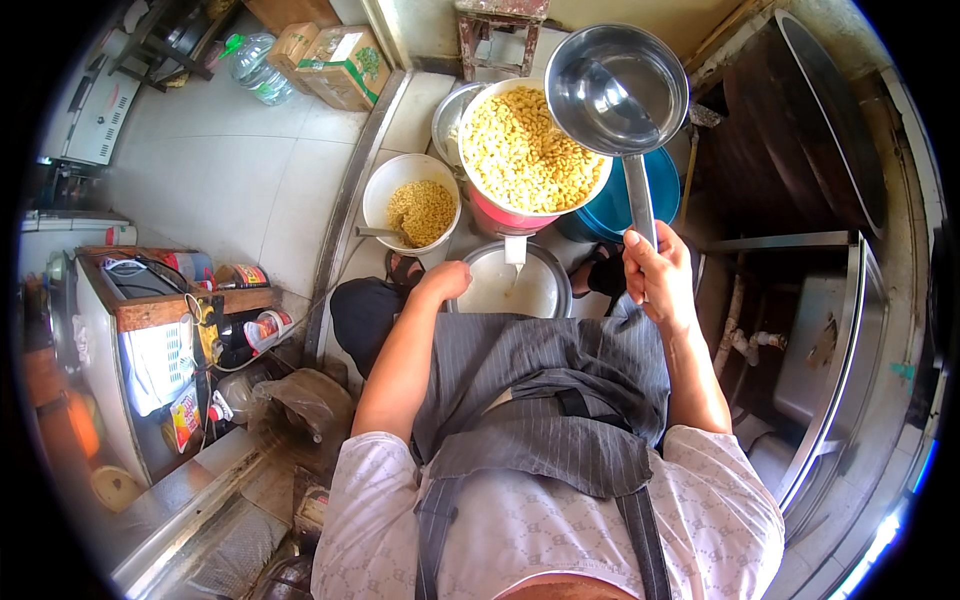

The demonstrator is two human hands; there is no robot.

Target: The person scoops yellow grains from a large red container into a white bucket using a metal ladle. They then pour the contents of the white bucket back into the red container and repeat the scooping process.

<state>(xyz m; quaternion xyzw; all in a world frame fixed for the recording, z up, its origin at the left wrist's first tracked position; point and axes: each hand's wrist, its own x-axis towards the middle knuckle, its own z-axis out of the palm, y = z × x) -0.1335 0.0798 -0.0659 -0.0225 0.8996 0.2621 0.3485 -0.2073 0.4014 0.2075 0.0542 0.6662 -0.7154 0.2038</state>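
My right hand (661, 276) grips the handle of a metal ladle (616, 90), raised over the right edge of a wide hopper (480, 169) heaped with yellow soaked beans (525, 154). The hopper sits on a red-bodied grinder (502, 217). White liquid runs from its white spout (515, 250) into a metal basin (562, 281) of whitish liquid. My left hand (448, 281), fingers curled, is at the basin's left rim; its grip is partly hidden. A white bucket (375, 187) of beans with a metal scoop handle (379, 232) stands at the left.
A blue bucket (664, 184) stands right of the grinder, and a metal pot (446, 124) behind it. A wooden stool (501, 11) is at the back. Boxes (345, 67) and a water bottle (259, 67) stand beyond the door sill. A metal-framed sink stand (847, 315) is at the right.
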